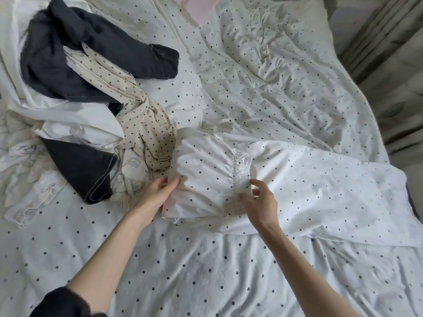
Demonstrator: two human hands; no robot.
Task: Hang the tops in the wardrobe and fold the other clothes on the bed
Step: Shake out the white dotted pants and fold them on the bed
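A heap of clothes (75, 92) lies at the left of the bed (206, 271), whose sheet is white with dark dots. In the heap, dark jeans (91, 44) sprawl across the top and a second dark denim piece (84, 168) juts out lower down; whether the two belong to one garment cannot be told, since white cloth (75, 124) covers the stretch between them. A cream dotted garment (142, 124) twists through the middle, its shape lost in the folds. A pale printed cloth (29, 193) with a drawstring lies at the far left, partly cut off by the frame edge.

The left hand (160, 193) rests at the left edge of the white dotted trousers (206, 177), thumb on top and fingers tucked under the fabric, so its grip holds that edge. The trousers lie just right of the heap, folded over at the gathered waistband, and their legs stretch away to the right, hard to tell from the sheet. The right hand (258, 200) pinches the waistband edge between thumb and fingertips. A dark sleeve (64, 303) shows at the bottom left. Curtains (393, 65) blur at the far right.
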